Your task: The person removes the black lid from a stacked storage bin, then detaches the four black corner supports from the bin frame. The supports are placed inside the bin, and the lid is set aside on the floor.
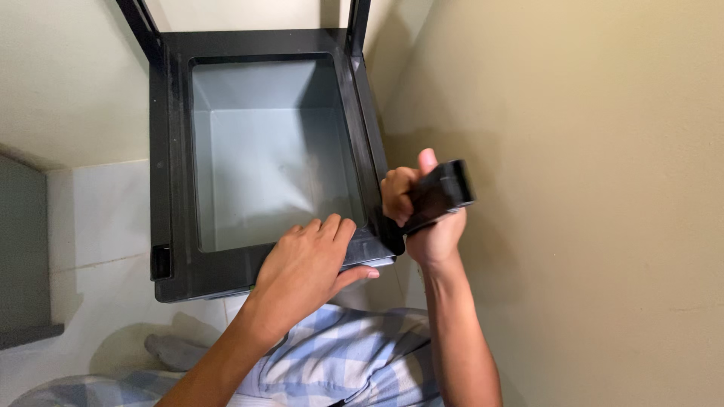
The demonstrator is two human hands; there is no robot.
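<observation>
Left hand (309,260) spread flat, pressing near rim of black frame (170,188); grips nothing. Right hand (422,215) clenched round black bracket piece (441,194) at near right corner. Risks: bracket slipping from grip; fingers pinched against corner; frame shifting on tiled floor (90,226).

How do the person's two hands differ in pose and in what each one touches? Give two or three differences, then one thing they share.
The left hand lies flat and open on the black frame's near rim; the right hand is curled into a grip.
The left hand holds nothing; the right hand clasps a small black piece.
The left hand rests on top of the frame; the right hand sits at its outer corner, beside the wall.
Both are bare and meet the same frame.
</observation>
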